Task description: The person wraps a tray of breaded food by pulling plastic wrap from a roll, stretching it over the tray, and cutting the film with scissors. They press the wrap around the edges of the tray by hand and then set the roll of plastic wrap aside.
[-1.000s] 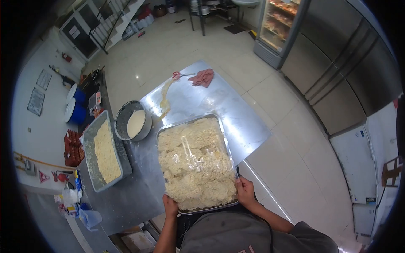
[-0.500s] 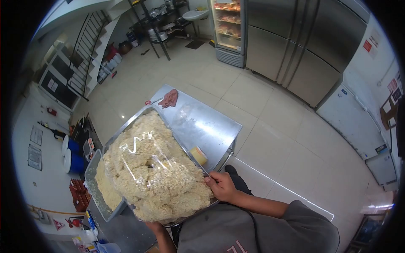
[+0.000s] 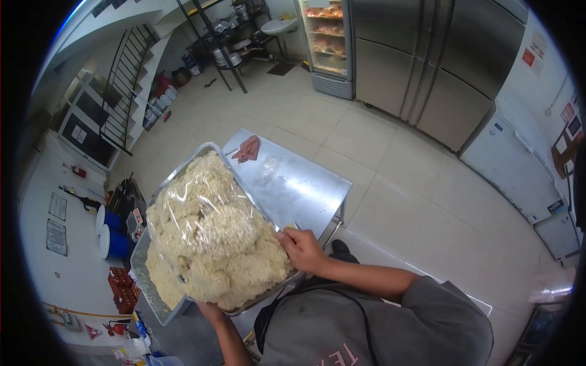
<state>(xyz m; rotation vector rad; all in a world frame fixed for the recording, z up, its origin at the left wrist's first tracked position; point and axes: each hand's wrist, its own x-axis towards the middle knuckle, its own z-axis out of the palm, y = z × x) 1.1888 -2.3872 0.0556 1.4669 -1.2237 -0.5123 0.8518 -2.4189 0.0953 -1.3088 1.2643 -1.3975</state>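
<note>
A large metal tray (image 3: 247, 189) is heaped with pale, crumbly crumbs (image 3: 250, 265), with shiny clear plastic film (image 3: 210, 216) draped over much of the mound. My right hand (image 3: 303, 249) is closed round the tray's right rim, thumb on top. At the near left corner, my left hand (image 3: 212, 312) holds the tray from below; its fingers are mostly hidden underneath. Close by on the left, a grey plastic tub (image 3: 141, 259) contains more pale crumbs. Part of a yellow thing (image 3: 293, 226) shows behind my right hand.
Beyond the tray stands a steel table (image 3: 293, 189) with a reddish-brown cloth (image 3: 248, 149) on it. Egg trays (image 3: 124, 290) and blue buckets (image 3: 113, 242) are at the left. A display fridge (image 3: 329, 49), steel fridge (image 3: 427, 67) and white chest freezer (image 3: 513, 161) line the far side.
The tray and my right hand have shifted left and away from my body. The tray now covers the red-handled tool and most of the yellow container. My left hand shows more.
</note>
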